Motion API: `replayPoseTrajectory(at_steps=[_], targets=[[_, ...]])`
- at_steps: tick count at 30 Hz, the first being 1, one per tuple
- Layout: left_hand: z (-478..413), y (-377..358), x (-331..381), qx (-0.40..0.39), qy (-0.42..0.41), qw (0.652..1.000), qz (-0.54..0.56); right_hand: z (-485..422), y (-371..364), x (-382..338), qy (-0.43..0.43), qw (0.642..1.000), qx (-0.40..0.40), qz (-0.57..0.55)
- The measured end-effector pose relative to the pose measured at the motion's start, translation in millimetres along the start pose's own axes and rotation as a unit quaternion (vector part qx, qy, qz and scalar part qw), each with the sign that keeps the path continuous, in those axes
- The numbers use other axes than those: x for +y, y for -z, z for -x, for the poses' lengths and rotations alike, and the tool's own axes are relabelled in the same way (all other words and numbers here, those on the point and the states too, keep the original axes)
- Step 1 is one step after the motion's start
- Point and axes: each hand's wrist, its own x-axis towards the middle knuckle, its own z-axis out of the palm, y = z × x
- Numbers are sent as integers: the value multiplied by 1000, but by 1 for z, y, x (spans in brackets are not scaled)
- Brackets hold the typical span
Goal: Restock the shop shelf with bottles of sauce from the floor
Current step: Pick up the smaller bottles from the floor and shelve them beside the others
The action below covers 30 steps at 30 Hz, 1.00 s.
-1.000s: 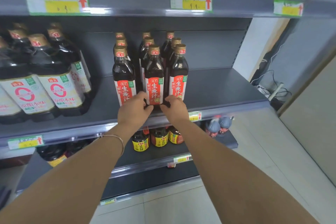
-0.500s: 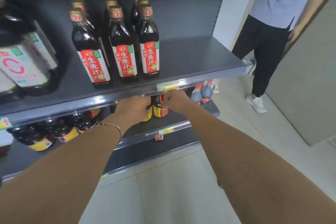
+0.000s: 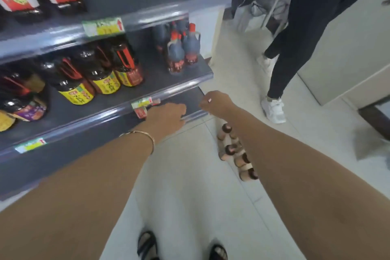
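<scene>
Left hand (image 3: 166, 118) hung empty, fingers relaxed, over bottom shelf (image 3: 191, 98) edge. Right hand (image 3: 215, 103) likewise empty, at its 2 o'clock. Sauce bottles (image 3: 230, 150) stood on floor, 5 o'clock of right hand.

Even, diffuse light on a pale tiled floor (image 3: 185, 196). Left: grey metal shelving (image 3: 202, 74). Right: a beige panel (image 3: 341, 53), possibly a door or cabinet side. Far: a white wall (image 3: 207, 34) and a bystander (image 3: 306, 17) in black trousers.

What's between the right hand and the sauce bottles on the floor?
Head view: only bare floor tile shows between the right hand and the floor bottles. The right forearm covers part of that cluster.
</scene>
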Motion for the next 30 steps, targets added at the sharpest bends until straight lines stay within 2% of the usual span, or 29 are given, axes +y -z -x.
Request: replayPoseTrajectory(at_steps=[5, 12, 18, 26, 30], targets=[[-24, -67, 73, -39, -13, 999, 5, -1, -22, 103, -32, 999, 3, -24], [-63, -151, 116, -107, -42, 993, -4, -31, -60, 202, -89, 993, -76, -30], [-122, -188, 128, -130, -58, 990, 0, -79, -71, 246, -150, 984, -74, -57], [-217, -243, 121, -154, -37, 987, 39, -167, -101, 294, -159, 980, -39, -109], [-253, -282, 124, -170, -40, 984, 23, -207, -128, 319, -169, 979, -22, -111]])
